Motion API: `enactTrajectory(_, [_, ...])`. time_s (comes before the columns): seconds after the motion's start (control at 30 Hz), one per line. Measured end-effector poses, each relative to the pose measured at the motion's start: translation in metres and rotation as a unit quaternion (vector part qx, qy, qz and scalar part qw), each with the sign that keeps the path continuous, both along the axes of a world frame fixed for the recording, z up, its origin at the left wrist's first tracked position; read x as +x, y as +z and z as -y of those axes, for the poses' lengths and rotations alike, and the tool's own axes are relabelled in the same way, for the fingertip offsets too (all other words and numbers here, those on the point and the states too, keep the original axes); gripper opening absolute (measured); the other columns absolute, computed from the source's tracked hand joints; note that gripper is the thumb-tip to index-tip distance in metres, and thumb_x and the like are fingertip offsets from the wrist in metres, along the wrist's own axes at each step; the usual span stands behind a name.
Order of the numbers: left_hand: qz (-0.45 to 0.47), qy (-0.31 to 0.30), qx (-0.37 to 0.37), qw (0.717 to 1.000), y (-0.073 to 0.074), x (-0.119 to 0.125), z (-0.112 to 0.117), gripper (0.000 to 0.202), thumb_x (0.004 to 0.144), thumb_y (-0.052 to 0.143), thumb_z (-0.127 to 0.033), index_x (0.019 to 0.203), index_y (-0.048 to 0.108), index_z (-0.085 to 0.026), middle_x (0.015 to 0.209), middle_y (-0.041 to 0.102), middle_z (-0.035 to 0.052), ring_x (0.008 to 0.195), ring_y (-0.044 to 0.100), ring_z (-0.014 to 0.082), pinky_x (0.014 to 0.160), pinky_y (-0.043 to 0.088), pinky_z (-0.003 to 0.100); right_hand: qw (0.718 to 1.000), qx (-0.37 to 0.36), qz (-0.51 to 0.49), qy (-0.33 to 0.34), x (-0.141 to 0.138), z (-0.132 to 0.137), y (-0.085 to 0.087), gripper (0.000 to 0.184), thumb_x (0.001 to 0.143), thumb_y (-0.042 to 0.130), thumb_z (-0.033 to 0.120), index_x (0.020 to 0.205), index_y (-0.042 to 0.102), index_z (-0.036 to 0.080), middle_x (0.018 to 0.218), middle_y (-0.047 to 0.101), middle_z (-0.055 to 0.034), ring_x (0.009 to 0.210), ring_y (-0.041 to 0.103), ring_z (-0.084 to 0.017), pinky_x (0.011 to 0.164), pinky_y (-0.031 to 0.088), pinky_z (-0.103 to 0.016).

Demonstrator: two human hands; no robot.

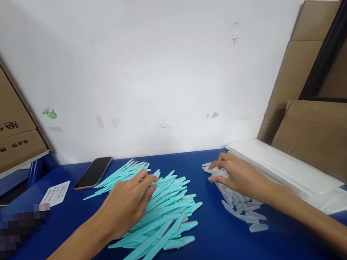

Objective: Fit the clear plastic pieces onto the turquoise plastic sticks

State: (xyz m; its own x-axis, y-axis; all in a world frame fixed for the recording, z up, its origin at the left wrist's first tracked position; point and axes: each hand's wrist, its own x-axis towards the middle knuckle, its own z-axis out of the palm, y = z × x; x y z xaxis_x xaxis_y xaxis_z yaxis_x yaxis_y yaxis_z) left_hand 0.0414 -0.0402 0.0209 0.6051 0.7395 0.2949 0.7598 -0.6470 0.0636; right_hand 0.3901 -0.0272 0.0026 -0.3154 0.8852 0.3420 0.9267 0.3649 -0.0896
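Observation:
A heap of slim turquoise eyebrow razors (168,204) lies spread on the blue table, handles mostly toward the lower left. Over its upper part is my left hand (134,199), thumb and forefinger closed at the tip of one razor; the rest of that razor is hidden beneath the hand. To the right, small translucent plastic caps (238,203) form a loose pile. My right hand (235,173) reaches onto the far end of this pile. Its thumb and fingers are apart, with caps under and between them.
A phone (94,173) and a printed white card (55,193) lie at the left. White sheets or bags (287,168) are stacked along the right. Cardboard (324,140) stands behind them, and a carton (1,101) rises at the left. The white wall (155,66) bounds the table's back.

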Motion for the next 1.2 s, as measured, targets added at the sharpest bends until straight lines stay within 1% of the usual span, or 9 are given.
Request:
enactTrajectory(0.1, [-0.007,-0.001,0.004,1.000,-0.001,0.000,0.001,0.034,0.107,0.026,-0.034,0.121,0.056,-0.026,0.107,0.060,0.0038,0.053,0.049,0.0125,0.056,0.035,0.030,1.000,-0.010,0.026,-0.007,0.004,0.001,0.001,0.029,0.088,0.072,0.041,0.110,0.075,0.022,0.102,0.065,-0.0109,0.094,0.063,-0.030,0.077,0.052,-0.042])
enactTrajectory(0.27, [-0.008,-0.007,0.012,1.000,-0.001,0.000,0.002,0.034,0.107,0.025,-0.033,0.120,0.056,-0.025,0.107,0.061,0.0043,0.054,0.050,0.0133,0.057,0.035,0.030,0.999,0.000,0.039,0.025,0.003,0.001,-0.008,0.021,0.090,0.068,0.035,0.105,0.077,0.023,0.101,0.066,-0.0107,0.095,0.063,-0.029,0.074,0.053,-0.039])
enactTrajectory(0.37, [-0.010,-0.010,0.011,1.000,0.000,0.001,0.002,0.034,0.107,0.026,-0.032,0.119,0.057,-0.025,0.107,0.061,0.0045,0.056,0.051,0.0137,0.058,0.035,0.030,0.999,0.005,0.036,0.029,0.002,0.000,-0.011,0.020,0.091,0.067,0.035,0.103,0.076,0.022,0.101,0.065,-0.0113,0.094,0.062,-0.030,0.073,0.053,-0.040])
enactTrajectory(0.47, [-0.012,-0.015,0.012,1.000,0.000,0.002,0.002,0.033,0.107,0.027,-0.032,0.120,0.057,-0.025,0.107,0.062,0.0050,0.057,0.052,0.0143,0.058,0.035,0.030,0.999,0.016,0.034,0.034,0.003,-0.001,-0.013,0.017,0.091,0.067,0.031,0.101,0.075,0.021,0.099,0.065,-0.0112,0.093,0.062,-0.030,0.073,0.053,-0.040])
enactTrajectory(0.63, [-0.011,-0.011,0.011,1.000,-0.002,0.002,0.002,0.033,0.106,0.028,-0.031,0.120,0.058,-0.025,0.107,0.062,0.0050,0.061,0.055,0.0155,0.058,0.036,0.030,0.998,0.025,0.029,0.055,0.002,-0.003,-0.017,0.012,0.093,0.065,0.029,0.098,0.072,0.021,0.097,0.064,-0.0097,0.090,0.061,-0.027,0.071,0.052,-0.037])
enactTrajectory(0.77, [-0.013,-0.011,0.012,1.000,-0.002,0.001,0.003,0.034,0.106,0.029,-0.031,0.119,0.059,-0.025,0.108,0.063,0.0056,0.061,0.056,0.0154,0.060,0.038,0.031,0.997,0.034,-0.008,0.075,-0.003,-0.001,-0.020,0.016,0.099,0.056,0.032,0.099,0.069,0.022,0.099,0.062,-0.0086,0.088,0.061,-0.024,0.066,0.051,-0.034])
enactTrajectory(0.93, [-0.012,-0.012,0.010,1.000,-0.002,0.002,0.004,0.034,0.106,0.029,-0.031,0.120,0.060,-0.025,0.108,0.063,0.0060,0.062,0.057,0.0158,0.059,0.039,0.031,0.995,0.029,-0.011,0.097,-0.009,0.004,-0.012,0.017,0.101,0.053,0.032,0.103,0.067,0.022,0.104,0.062,-0.0090,0.091,0.061,-0.024,0.069,0.052,-0.034])
enactTrajectory(1.1, [-0.018,-0.011,0.008,1.000,-0.002,0.002,0.004,0.035,0.106,0.028,-0.032,0.121,0.058,-0.025,0.109,0.063,0.0064,0.064,0.058,0.0166,0.059,0.039,0.031,0.994,0.034,-0.047,0.091,-0.012,0.007,-0.001,0.021,0.103,0.048,0.035,0.104,0.066,0.023,0.107,0.065,-0.0092,0.096,0.062,-0.026,0.079,0.052,-0.039])
enactTrajectory(1.2, [-0.018,-0.011,0.002,1.000,-0.003,0.002,0.004,0.035,0.106,0.027,-0.032,0.121,0.058,-0.024,0.109,0.063,0.0064,0.060,0.055,0.0152,0.059,0.039,0.032,0.994,0.018,-0.066,0.084,-0.014,0.008,0.002,0.023,0.105,0.044,0.037,0.103,0.063,0.024,0.103,0.067,-0.0080,0.096,0.063,-0.025,0.081,0.050,-0.039])
